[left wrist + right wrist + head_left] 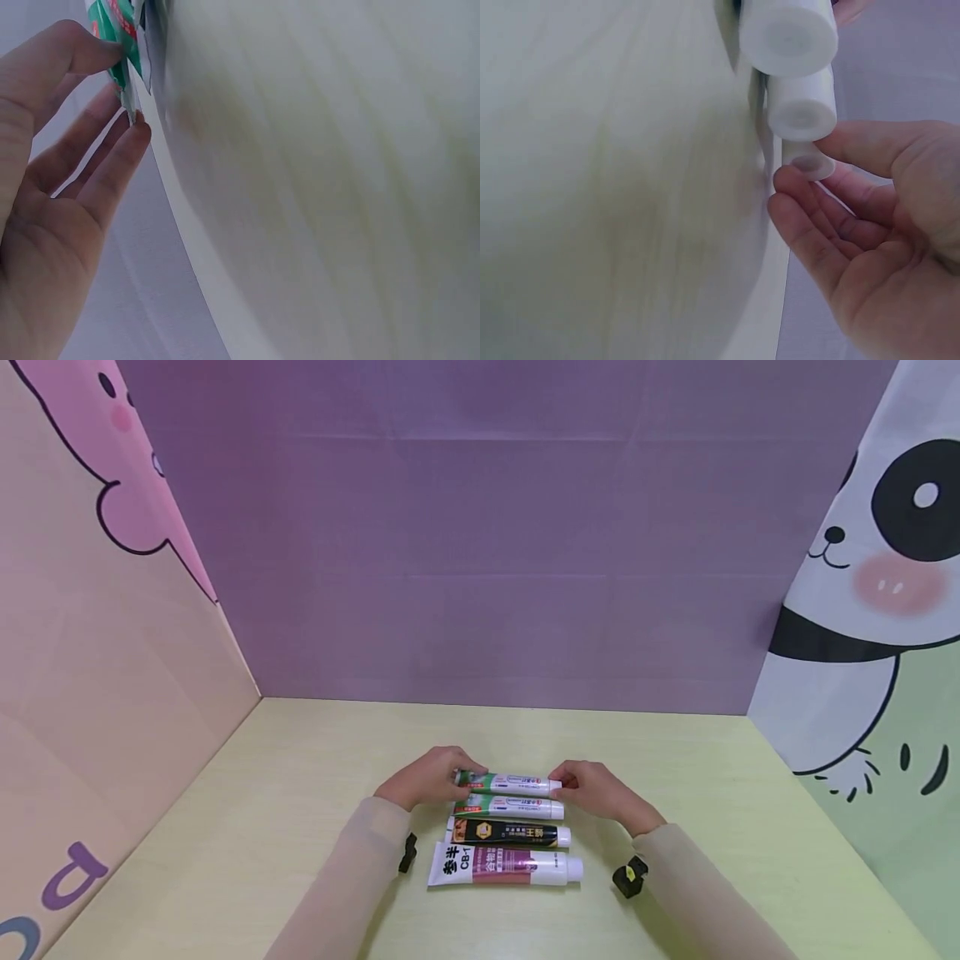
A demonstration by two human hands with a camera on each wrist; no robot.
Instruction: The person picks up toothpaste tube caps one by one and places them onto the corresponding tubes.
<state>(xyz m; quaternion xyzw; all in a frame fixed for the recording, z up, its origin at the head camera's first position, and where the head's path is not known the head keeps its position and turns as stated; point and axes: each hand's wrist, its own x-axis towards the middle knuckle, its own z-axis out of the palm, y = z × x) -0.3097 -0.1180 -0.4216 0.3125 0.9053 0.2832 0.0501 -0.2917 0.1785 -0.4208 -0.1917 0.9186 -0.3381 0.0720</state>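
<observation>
Several toothpaste tubes lie in a row on the table, caps to the right. My left hand [431,776] pinches the flat end of the farthest green-and-white toothpaste tube [519,784]; in the left wrist view its green end [112,34] is between thumb and fingers. At the other end, my right hand [602,792] holds the same tube by its white cap [808,163]. Just nearer lies a similar green-and-white tube [510,807], then a black-and-gold tube [517,833]. Closest is a larger white-and-purple tube [502,867].
The pale wooden table [285,793] meets a purple cloth wall [487,568] at the back. A cartoon-printed panel [112,635] stands at the left, and a panda-printed panel [847,693] at the right. Black wrist straps [630,877] are worn at both sleeves.
</observation>
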